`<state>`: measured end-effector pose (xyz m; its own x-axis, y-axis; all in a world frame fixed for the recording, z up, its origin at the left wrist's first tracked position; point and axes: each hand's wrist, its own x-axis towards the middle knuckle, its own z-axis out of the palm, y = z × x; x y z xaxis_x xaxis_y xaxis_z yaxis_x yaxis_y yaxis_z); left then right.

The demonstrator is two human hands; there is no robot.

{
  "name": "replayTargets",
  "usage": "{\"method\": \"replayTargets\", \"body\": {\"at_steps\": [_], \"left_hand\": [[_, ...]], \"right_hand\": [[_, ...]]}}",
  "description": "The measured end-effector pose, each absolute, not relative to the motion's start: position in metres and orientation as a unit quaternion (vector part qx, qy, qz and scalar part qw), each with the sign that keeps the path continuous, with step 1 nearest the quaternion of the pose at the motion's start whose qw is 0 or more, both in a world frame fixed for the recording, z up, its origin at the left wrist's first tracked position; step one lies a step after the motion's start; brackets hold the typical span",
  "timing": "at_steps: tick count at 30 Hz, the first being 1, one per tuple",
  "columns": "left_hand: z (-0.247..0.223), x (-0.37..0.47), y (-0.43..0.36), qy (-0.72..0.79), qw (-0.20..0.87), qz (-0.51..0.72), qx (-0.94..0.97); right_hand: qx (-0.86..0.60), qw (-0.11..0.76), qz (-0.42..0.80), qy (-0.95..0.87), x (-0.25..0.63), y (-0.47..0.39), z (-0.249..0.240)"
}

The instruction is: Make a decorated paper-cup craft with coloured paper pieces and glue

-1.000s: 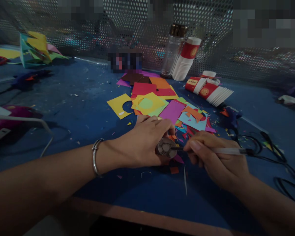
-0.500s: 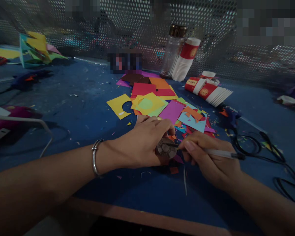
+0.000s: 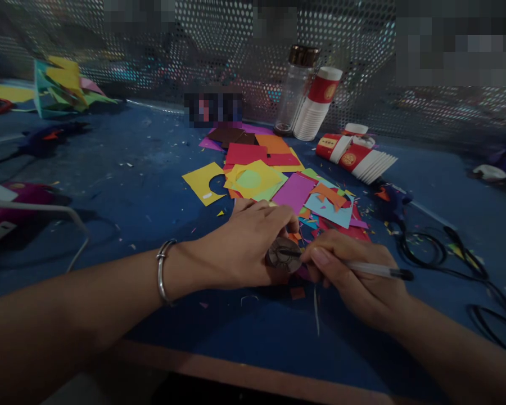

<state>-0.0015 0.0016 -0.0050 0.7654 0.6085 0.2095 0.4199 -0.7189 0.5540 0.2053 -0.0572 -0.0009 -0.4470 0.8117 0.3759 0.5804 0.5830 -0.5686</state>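
While the left hand (image 3: 253,242) grips a brown disc (image 3: 283,262) by its left side, the right hand (image 3: 358,281) holds a pen (image 3: 371,269) over its face.
Disc: between the hands, against the left, just leftward of the right's fingertips. Pen: pinched narrowly, long axis roughly sideways, tip leftward, contact unclear; cut paper (image 3: 294,192) beyond, on blue table (image 3: 194,332).

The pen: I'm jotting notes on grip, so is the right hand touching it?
Touching. The head view shows the right hand closed on the pen, whose dark front end emerges ahead of the grip and pale barrel behind it.
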Motion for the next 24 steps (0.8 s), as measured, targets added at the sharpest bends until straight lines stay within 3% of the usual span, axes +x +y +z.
{"method": "replayTargets", "body": {"at_steps": [24], "left_hand": [[-0.0024, -0.0016, -0.0009, 0.294, 0.244, 0.18, 0.906]], "right_hand": [[-0.436, 0.313, 0.232, -0.811, 0.2102, -0.062, 0.0048]]}}
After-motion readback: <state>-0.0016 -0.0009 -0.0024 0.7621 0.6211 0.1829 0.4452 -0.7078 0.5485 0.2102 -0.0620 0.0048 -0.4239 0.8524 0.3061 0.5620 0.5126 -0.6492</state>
